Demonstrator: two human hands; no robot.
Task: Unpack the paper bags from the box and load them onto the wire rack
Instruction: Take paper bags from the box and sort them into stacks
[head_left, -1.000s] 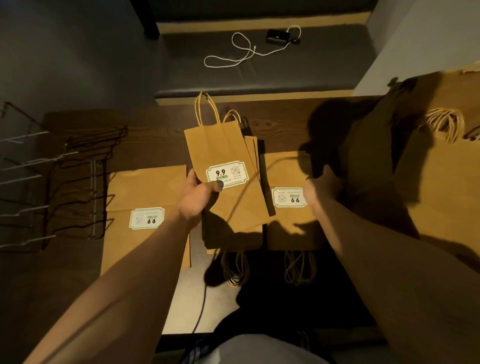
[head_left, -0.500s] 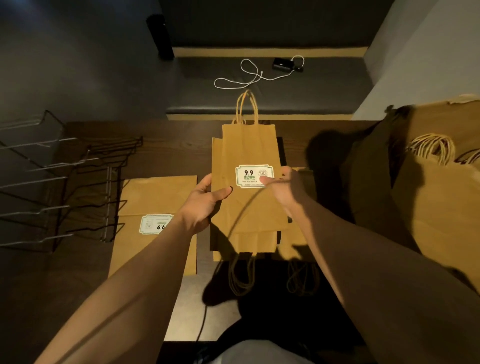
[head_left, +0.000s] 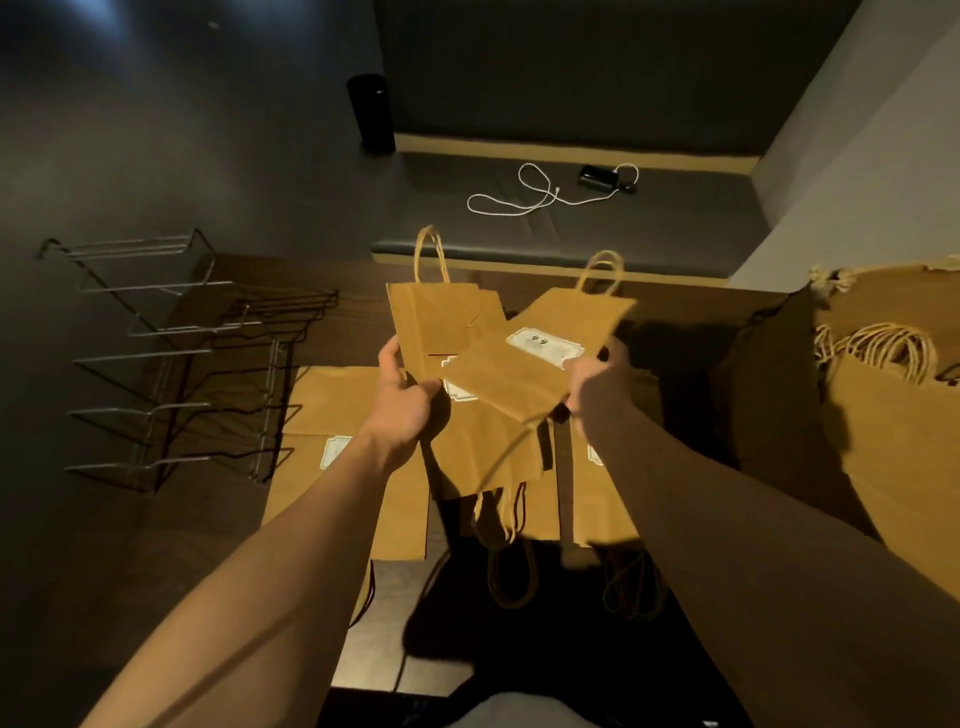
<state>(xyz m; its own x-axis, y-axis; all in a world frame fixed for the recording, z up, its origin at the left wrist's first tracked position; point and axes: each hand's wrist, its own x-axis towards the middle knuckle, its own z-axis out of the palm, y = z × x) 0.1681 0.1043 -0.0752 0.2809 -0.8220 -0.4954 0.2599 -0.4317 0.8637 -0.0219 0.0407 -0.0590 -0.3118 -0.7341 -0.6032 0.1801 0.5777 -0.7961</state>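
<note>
Head view, wire rack left, possibly empty

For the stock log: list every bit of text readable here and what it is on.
None can be read.
Label on the bag in the right hand: blurred.
Label on the bag in the left hand: mostly covered.
Labels on the flat bags on the table: too dark, partly hidden.
</note>
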